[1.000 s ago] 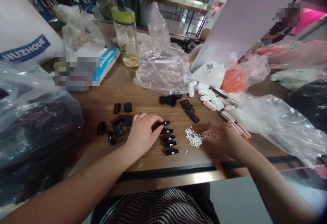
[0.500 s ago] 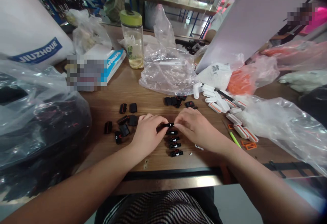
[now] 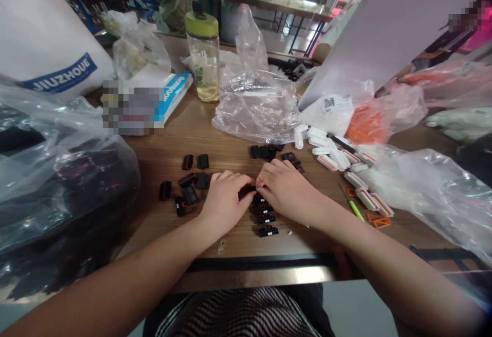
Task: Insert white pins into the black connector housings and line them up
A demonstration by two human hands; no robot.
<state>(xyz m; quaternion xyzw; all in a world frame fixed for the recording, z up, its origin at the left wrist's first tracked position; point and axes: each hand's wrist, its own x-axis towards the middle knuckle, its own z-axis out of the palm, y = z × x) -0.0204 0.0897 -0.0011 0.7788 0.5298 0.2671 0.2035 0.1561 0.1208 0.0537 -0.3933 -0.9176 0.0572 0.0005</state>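
Between my two hands is a black plastic connector housing (image 3: 247, 190), mostly covered by fingers. My left hand (image 3: 223, 199) pinches it from the left, with thumb below and fingers above. My right hand (image 3: 287, 187) is closed against its right end, fingertips bent over it; whether a small white plug is under them is hidden. Just below stands a column of several similar black housings with white dots, the nearest being a black housing (image 3: 268, 231). A tiny white plug (image 3: 290, 232) lies to its right. More black housings (image 3: 189, 194) are scattered left of my left hand.
Black housings (image 3: 263, 151) lie beyond my hands. To the right are white pieces with orange strips (image 3: 328, 162), a yellow-green tool (image 3: 355, 210) and orange frames (image 3: 378, 220). A bottle (image 3: 203, 60), a clear bag (image 3: 257, 106) and a large bag (image 3: 69, 198) stand around.
My right hand has moved left, its fingertips now covering the end of the housing and its white dots. The view has shifted slightly, and my left hand keeps its pinch.
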